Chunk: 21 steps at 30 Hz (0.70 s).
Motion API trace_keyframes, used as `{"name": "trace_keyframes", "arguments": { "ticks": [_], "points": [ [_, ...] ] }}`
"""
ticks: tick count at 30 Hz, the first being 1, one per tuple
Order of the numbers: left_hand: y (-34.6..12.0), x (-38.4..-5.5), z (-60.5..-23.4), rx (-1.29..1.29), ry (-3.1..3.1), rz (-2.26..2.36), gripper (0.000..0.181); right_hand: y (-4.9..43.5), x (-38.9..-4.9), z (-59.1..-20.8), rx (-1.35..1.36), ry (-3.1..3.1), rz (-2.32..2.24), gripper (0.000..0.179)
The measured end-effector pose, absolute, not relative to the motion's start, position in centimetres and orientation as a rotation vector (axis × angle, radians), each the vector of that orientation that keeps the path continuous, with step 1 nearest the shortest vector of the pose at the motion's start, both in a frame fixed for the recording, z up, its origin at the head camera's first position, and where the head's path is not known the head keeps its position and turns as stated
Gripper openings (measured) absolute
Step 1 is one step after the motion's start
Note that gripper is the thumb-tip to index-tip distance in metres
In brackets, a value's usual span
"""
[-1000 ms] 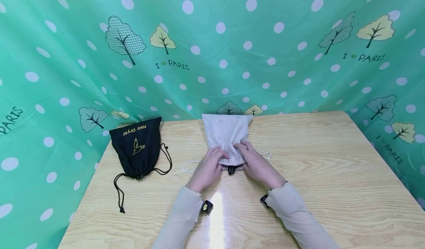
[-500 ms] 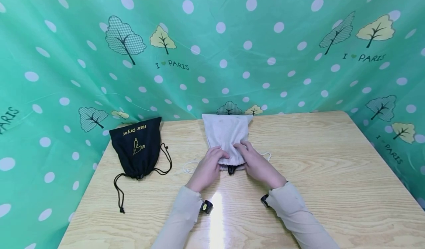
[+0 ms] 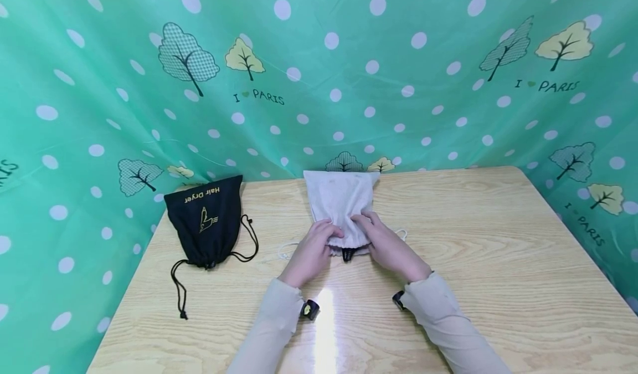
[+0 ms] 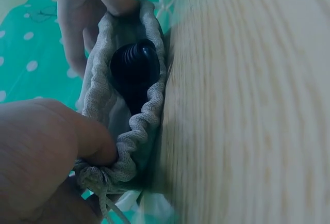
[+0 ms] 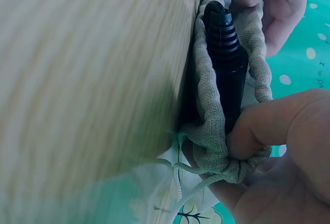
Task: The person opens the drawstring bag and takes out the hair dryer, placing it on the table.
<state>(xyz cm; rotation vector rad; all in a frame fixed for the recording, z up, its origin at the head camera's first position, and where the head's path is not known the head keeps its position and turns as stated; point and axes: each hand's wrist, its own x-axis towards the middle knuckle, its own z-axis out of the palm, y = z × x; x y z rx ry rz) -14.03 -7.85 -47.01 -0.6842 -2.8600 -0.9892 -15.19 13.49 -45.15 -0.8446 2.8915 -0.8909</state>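
Note:
A light grey drawstring bag [image 3: 339, 196] lies on the table, its gathered mouth toward me. Inside that mouth sits a black handle with a ribbed end [image 4: 135, 66], part of something mostly hidden by the cloth. My left hand [image 3: 315, 249] grips the left side of the mouth, with the thumb tucked inside the rim [image 4: 139, 131]. On the other side my right hand [image 3: 391, 252] pinches the rim the same way, its thumb beside the black handle [image 5: 229, 79]. The mouth is held apart between both hands. White cords [image 3: 286, 250] trail out at each side.
A black drawstring bag [image 3: 206, 224] printed "Hair Dryer" lies at the left of the wooden table [image 3: 498, 252], with black cords spread toward the front. A green dotted cloth [image 3: 423, 86] hangs behind the table and along both sides.
Both hands stay nearly still at the bag's mouth. The left white cord has shifted slightly, and the mouth's lower edge shows a little more below the upper one.

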Motion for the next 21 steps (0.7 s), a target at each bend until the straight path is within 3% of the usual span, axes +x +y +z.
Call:
{"name": "trace_keyframes", "arguments": {
  "ticks": [21],
  "points": [
    [-8.12,-14.02,-46.64,-0.725,-2.850,-0.953,0.054,14.24,-15.24,-44.69,-0.848,2.844,-0.912,0.067]
  ]
}}
